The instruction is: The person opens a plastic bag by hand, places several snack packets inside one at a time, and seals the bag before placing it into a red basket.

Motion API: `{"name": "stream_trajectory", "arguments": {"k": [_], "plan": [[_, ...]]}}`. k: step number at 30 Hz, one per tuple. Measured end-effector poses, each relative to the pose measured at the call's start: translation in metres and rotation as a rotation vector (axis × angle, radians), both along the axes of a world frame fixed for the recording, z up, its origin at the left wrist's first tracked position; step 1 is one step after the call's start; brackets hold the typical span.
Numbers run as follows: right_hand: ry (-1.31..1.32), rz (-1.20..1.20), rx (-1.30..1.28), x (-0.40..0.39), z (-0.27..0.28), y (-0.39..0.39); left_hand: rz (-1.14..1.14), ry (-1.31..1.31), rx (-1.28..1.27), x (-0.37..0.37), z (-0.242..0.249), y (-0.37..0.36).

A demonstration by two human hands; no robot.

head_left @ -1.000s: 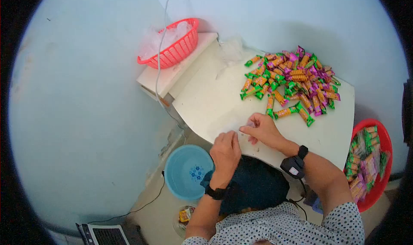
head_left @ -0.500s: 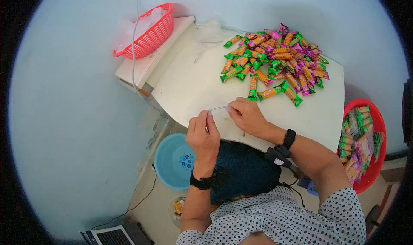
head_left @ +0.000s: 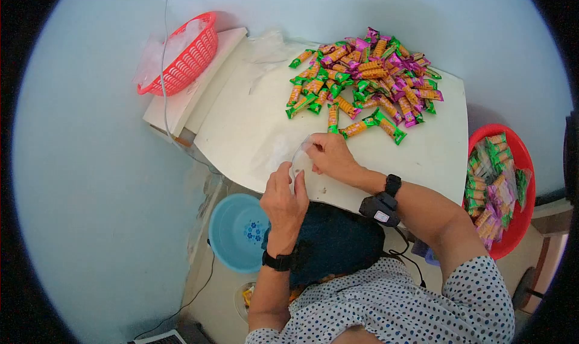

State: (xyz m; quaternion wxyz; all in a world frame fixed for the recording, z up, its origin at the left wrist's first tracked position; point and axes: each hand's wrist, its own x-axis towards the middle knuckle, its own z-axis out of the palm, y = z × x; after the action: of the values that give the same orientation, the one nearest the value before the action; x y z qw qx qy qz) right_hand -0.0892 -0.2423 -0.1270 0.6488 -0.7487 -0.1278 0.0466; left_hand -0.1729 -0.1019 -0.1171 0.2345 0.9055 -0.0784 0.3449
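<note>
A clear plastic bag (head_left: 278, 153) is stretched between my two hands over the front part of the white table. My left hand (head_left: 283, 202) pinches the near side of its rim between thumb and fingers. With its fingertips, my right hand (head_left: 333, 158) grips the far side of the rim, and the mouth bows apart between them. The bag's body is see-through and hard to make out against the table. Just beyond my right hand begins a heap of wrapped snack packets (head_left: 386, 78) in green and purple wrappers.
The white table (head_left: 241, 117) stands against the wall. A red basket (head_left: 190, 60) of plastic bags sits on a ledge at the left. Below are a blue basin (head_left: 226, 229) and, at the right, a red basin (head_left: 523, 211) of bagged snacks. A cable (head_left: 164, 72) hangs at the left.
The bag's rim, a narrow flat strip before, is now pulled apart into a wider curve. My right hand has shifted up and left relative to my left hand. The whole view has shifted slightly.
</note>
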Motion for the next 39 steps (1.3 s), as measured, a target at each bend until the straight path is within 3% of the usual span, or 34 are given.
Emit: {"name": "stream_trajectory", "arguments": {"k": [4, 13, 15, 19, 21, 23, 26, 39], "plan": [[-0.043, 0.004, -0.030, 0.002, -0.003, -0.002, -0.004, -0.027, 0.041, 0.002, -0.004, -0.002], [-0.052, 0.027, -0.144, 0.002, 0.007, -0.003, 0.065, -0.155, -0.199, 0.023, 0.003, 0.005], [-0.093, 0.066, -0.256, 0.003, 0.018, -0.009, 0.061, -0.150, -0.213, 0.028, 0.007, 0.005], [-0.545, -0.128, -0.432, 0.011, 0.038, -0.029, 0.051, -0.142, -0.190, 0.038, -0.001, 0.007], [-0.570, -0.115, -0.590, 0.015, 0.052, -0.054, 0.028, -0.166, -0.210, 0.043, -0.004, 0.006], [-0.491, -0.053, -0.927, 0.011, 0.074, -0.083, 0.032, -0.167, -0.245, 0.047, -0.008, 0.003], [-0.611, -0.001, -1.130, 0.010, 0.058, -0.111, 0.026, -0.142, -0.292, 0.050, -0.011, -0.002], [-0.729, -0.033, -1.058, 0.006, 0.040, -0.117, -0.023, 0.013, -0.454, 0.049, -0.018, -0.004]]}}
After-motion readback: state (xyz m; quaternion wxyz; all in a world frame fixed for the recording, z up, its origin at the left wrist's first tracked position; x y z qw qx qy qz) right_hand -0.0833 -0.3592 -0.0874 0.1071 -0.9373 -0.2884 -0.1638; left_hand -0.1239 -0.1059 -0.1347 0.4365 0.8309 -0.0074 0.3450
